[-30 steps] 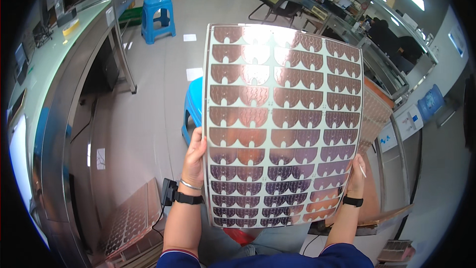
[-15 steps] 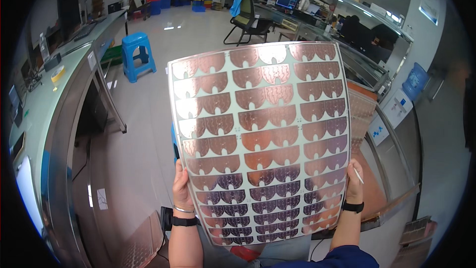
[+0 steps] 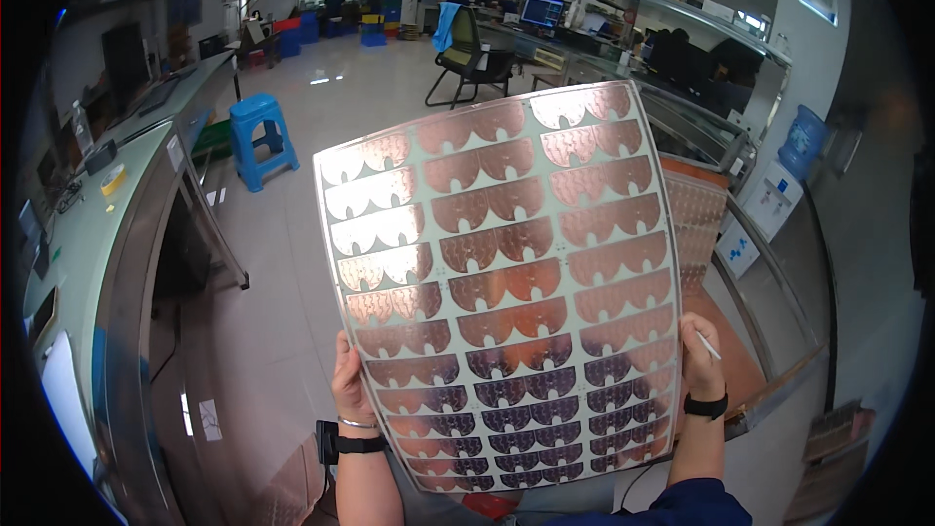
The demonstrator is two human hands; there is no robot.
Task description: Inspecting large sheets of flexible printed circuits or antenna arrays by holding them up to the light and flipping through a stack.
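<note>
A large, thin circuit board panel (image 3: 502, 282) is held up in front of me between both hands. Rows of copper, rounded double shapes cover its pale face, and bright glare lies on its upper left part. The panel bows slightly and leans, its upper right corner higher than the upper left. My left hand (image 3: 352, 382) grips the left edge low down, its fingers partly hidden behind the panel. On the opposite edge my right hand (image 3: 698, 355) is closed, with a thin white pen-like stick (image 3: 708, 345) also between its fingers.
At left runs a long green-topped workbench (image 3: 127, 209) with a yellow tape roll (image 3: 114, 179). A blue stool (image 3: 261, 141) and an office chair (image 3: 469, 54) stand beyond. To the right, more copper panels (image 3: 696, 219) rest by a metal frame (image 3: 779, 307), near a water dispenser (image 3: 776, 200).
The panel has tilted, its upper left corner lower and its top shifted left. My view has moved a little, with the stool and benches lower in it. Both hands keep their grip.
</note>
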